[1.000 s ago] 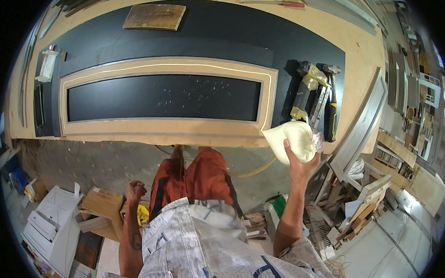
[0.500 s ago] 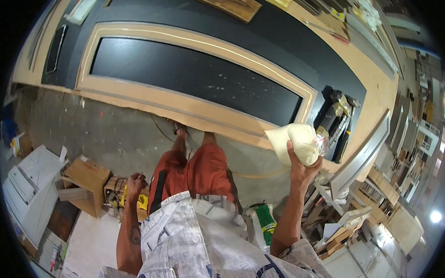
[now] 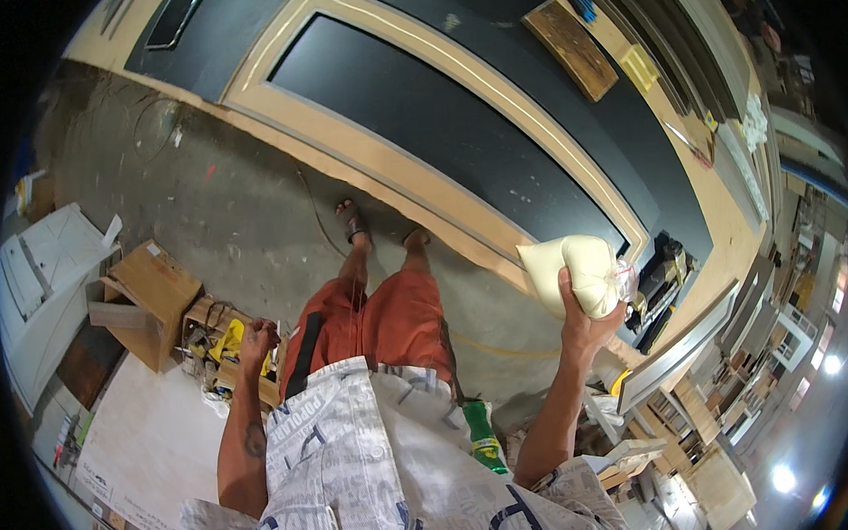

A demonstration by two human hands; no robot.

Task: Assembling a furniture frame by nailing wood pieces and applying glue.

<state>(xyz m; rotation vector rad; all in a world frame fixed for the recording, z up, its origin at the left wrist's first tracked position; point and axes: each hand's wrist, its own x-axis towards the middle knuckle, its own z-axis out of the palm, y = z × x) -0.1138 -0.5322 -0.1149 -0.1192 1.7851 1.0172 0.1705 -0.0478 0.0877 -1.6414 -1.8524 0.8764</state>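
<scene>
One pale yellow bag (image 3: 566, 265), at right near one table's (image 3: 735, 221) edge, is gripped in the person's right hand (image 3: 589, 323), fingers wrapped around it. Left hand (image 3: 257, 342), at left, half-curled; contents unclear. One wooden frame (image 3: 345, 142) and one brown board (image 3: 571, 50) lie farther off.

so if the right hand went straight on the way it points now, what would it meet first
The right hand, past the pale bag it holds, would probably meet the right end of the tan frame first; depth is unclear, so it might pass above.
</scene>
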